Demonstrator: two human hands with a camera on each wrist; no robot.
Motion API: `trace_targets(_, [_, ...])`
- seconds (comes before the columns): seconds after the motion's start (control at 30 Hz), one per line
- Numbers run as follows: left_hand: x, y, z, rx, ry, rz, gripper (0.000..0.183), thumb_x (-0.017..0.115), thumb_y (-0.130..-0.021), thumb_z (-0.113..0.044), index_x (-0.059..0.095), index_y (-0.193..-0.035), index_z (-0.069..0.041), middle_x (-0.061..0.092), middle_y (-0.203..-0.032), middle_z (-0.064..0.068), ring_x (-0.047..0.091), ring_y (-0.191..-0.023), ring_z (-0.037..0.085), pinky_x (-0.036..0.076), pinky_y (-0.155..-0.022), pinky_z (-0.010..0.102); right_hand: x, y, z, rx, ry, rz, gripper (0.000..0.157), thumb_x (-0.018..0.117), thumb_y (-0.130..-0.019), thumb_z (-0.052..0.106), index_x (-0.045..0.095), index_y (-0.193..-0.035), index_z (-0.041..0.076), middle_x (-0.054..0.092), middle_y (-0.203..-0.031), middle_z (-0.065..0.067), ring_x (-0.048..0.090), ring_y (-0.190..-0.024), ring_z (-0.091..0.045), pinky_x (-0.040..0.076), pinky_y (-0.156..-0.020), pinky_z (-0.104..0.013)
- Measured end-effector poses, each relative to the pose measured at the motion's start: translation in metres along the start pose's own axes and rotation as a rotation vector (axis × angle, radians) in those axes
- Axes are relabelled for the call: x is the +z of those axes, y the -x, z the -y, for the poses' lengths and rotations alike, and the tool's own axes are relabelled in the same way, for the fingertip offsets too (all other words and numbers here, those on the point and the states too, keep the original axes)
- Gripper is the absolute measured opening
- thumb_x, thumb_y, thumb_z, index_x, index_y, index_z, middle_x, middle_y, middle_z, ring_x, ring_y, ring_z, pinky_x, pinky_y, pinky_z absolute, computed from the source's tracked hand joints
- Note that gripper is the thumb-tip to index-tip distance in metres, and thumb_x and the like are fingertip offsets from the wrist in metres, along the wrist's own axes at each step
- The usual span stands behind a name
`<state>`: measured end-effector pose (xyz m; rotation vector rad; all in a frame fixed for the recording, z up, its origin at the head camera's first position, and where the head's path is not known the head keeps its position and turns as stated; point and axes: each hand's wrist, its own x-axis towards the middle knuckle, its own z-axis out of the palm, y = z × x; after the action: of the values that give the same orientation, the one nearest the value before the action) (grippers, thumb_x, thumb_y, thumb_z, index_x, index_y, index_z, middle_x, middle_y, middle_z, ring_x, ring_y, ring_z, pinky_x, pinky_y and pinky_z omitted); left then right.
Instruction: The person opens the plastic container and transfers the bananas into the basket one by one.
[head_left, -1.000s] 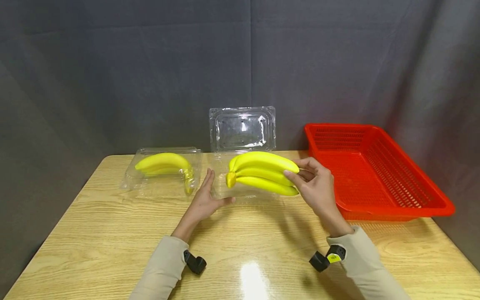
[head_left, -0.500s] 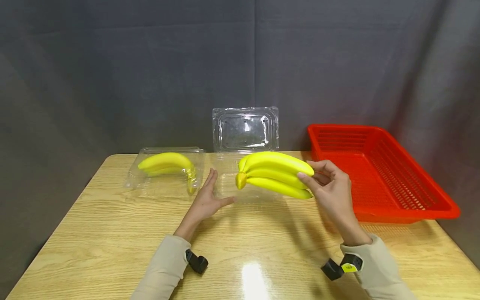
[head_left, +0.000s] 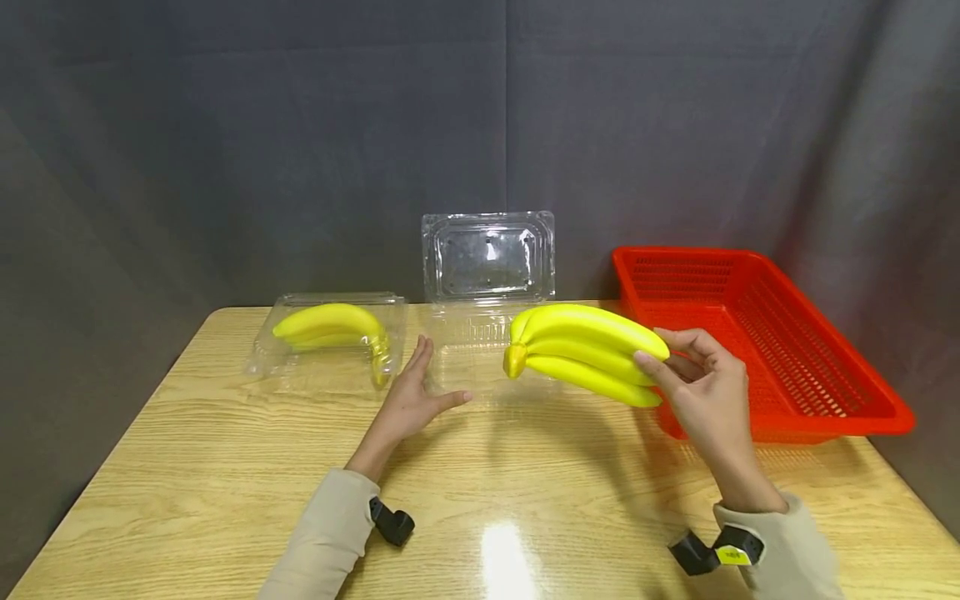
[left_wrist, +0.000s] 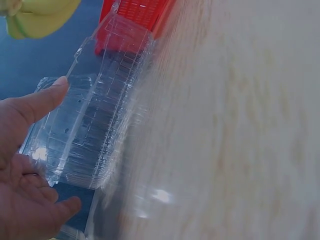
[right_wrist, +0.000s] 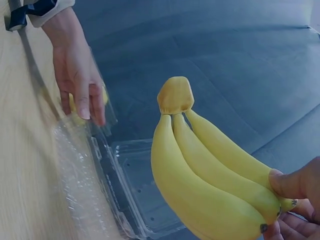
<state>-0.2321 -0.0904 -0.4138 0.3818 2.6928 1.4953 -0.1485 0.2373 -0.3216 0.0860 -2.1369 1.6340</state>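
Observation:
My right hand (head_left: 708,383) pinches a bunch of yellow bananas (head_left: 588,346) by the tips, thumb on the near side. The bunch hangs in the air with its stem end toward the left, overlapping the right part of a clear plastic clamshell box (head_left: 465,358). That box stands open, its lid (head_left: 487,257) upright at the back. At the box's left side is my left hand (head_left: 408,404), fingers extended and thumb spread. The left wrist view shows its thumb overlapping the box wall (left_wrist: 95,120). In the right wrist view, three bananas (right_wrist: 200,175) join at one brown-yellow stem.
Left of the open box sits a second clear box (head_left: 300,379), its lid down over yellow bananas (head_left: 330,321). A red perforated basket (head_left: 795,429) stands at the right, close to my right hand. A grey curtain (head_left: 300,150) hangs behind the wooden table (head_left: 225,467).
My right hand has moved right with the banana bunch, away from the middle of the open box toward the red basket. My left hand has stayed in place.

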Motion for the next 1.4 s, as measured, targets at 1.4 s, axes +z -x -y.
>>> trace_targets(1.4, [-0.005,-0.003,0.000,0.025,-0.146,0.001,0.105,0.074,-0.083,-0.047,0.012,-0.154,0.001,0.003,-0.160,0.015,0.009,-0.144,0.033,0.015,-0.112,0.051,-0.047,-0.009,0.000,0.078,-0.118,-0.173,0.036,0.081,-0.078,0.004,0.066,-0.111,-0.001,0.070,-0.100,0.004,0.069,-0.084,-0.006,0.054,-0.062,-0.019])
